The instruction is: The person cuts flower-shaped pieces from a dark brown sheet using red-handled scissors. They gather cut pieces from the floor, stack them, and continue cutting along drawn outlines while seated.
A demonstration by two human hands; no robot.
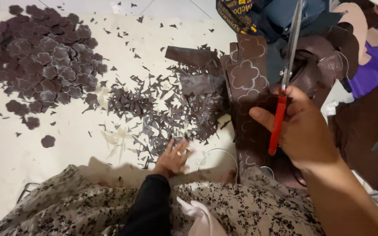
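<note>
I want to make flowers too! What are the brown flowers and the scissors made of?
The flowers look like thin matte felt or foam sheet: flat, dull, cleanly cut; which one is unclear. The scissors have shiny grey blades, likely metal, and smooth red handles, probably plastic, held in the right hand.

Left hand (173,157) flat, fingers spread, right hand (305,126) raised, fingers curled closed

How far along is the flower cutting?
Done: a large heap of cut dark brown flower shapes lies on the pale floor, with offcut scraps beside it. In hand: right hand grips red-handled scissors; left hand rests on the scraps. Left: a brown strip with chalk-outlined flowers remains uncut.
</note>
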